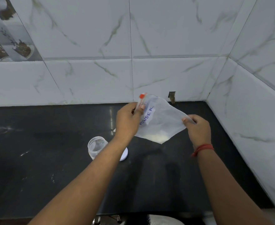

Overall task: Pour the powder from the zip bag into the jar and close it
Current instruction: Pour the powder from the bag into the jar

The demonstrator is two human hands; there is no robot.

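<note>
Two hands hold the zip bag [161,120] in the air above the dark counter [36,168], each pinching a top corner. My left hand [127,121] has its fingers curled round the zip edge just under the orange slider [142,95]; my right hand [198,129] pinches the opposite corner between thumb and fingers. The bag hangs slack between them, label reading "POWDER", and the white powder [158,137] has settled into the lowest corner, pointing down toward the counter.

What the next move hinges on is the jar [96,146]: it stands open and upright on the counter, down and to the left of the bag, partly hidden behind my left forearm, with its white lid [124,155] lying beside it. So the left hand is the nearer one, and the bag's mouth end is already on that side. I judge the zip not yet opened, though I cannot tell for sure. Both forearms reach forward, wrists raised.
</note>
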